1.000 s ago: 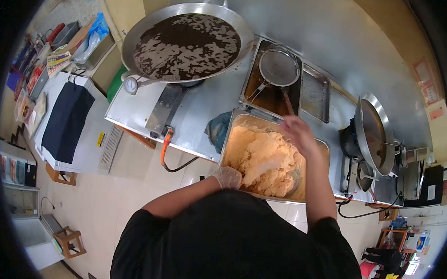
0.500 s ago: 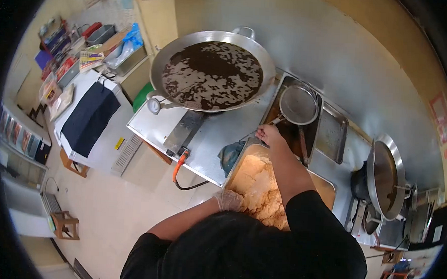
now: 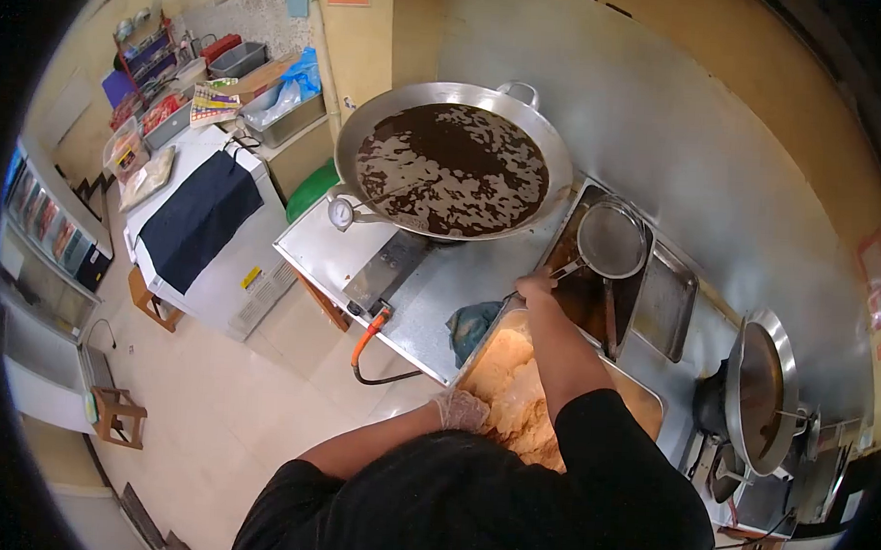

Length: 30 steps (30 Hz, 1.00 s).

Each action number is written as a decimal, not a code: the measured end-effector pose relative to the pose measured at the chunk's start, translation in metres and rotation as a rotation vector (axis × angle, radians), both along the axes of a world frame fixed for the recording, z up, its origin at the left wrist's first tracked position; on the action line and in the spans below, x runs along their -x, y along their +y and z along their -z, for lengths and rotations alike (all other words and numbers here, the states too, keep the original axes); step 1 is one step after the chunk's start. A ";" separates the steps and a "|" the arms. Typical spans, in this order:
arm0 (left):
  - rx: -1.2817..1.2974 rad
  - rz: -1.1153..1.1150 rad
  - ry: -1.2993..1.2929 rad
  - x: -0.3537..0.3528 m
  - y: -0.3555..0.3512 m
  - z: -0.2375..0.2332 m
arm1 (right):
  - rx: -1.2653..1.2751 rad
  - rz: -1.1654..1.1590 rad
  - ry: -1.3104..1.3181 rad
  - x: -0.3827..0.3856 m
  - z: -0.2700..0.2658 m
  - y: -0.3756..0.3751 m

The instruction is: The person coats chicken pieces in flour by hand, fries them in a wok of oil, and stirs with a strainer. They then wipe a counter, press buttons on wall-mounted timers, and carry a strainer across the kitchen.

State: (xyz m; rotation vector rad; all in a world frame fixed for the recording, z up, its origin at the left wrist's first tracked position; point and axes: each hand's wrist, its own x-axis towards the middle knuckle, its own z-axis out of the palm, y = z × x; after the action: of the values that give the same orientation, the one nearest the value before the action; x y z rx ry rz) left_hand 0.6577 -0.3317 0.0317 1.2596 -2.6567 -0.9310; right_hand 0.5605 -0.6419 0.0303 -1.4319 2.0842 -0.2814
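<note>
My right hand (image 3: 535,284), bare, is closed at the handle end of a round mesh strainer (image 3: 611,240). The strainer lies over a dark oily tray (image 3: 572,243). My left hand (image 3: 462,411), in a clear plastic glove, is at the left edge of a metal tray (image 3: 642,387) of pale orange flour-like coating (image 3: 504,361). Its fingers look curled, and what they hold, if anything, cannot be made out. A clear plastic piece seems to lie on the coating. My head and shoulders hide the near part of this tray.
A large wok (image 3: 353,143) of dark, foamy oil stands at the back, with a dial thermometer (image 3: 341,214) on its rim. A crumpled dark cloth (image 3: 470,327) lies beside the coating tray. Right are an empty-looking metal tray (image 3: 667,300) and another wok (image 3: 789,359). An orange hose (image 3: 367,341) hangs at the counter edge.
The view has shifted, so the counter sits lower and further right. My right hand remains by the strainer handle, now with its fingers closer to it. My left hand stays at the tray edge.
</note>
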 end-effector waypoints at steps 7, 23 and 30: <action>0.004 -0.006 0.009 -0.001 -0.003 -0.004 | 0.165 0.249 -0.093 0.015 -0.009 -0.005; 0.074 0.131 0.161 -0.006 -0.008 0.058 | 0.121 0.491 -1.383 0.022 0.076 -0.084; 0.063 0.096 0.006 -0.007 -0.009 0.004 | 0.144 0.420 -1.404 0.073 -0.015 -0.009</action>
State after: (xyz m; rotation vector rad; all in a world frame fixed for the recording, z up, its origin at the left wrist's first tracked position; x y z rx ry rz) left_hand 0.6643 -0.3412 0.0276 1.1242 -2.7396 -0.8532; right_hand 0.4871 -0.6506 0.0457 -0.4522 1.1019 -1.1986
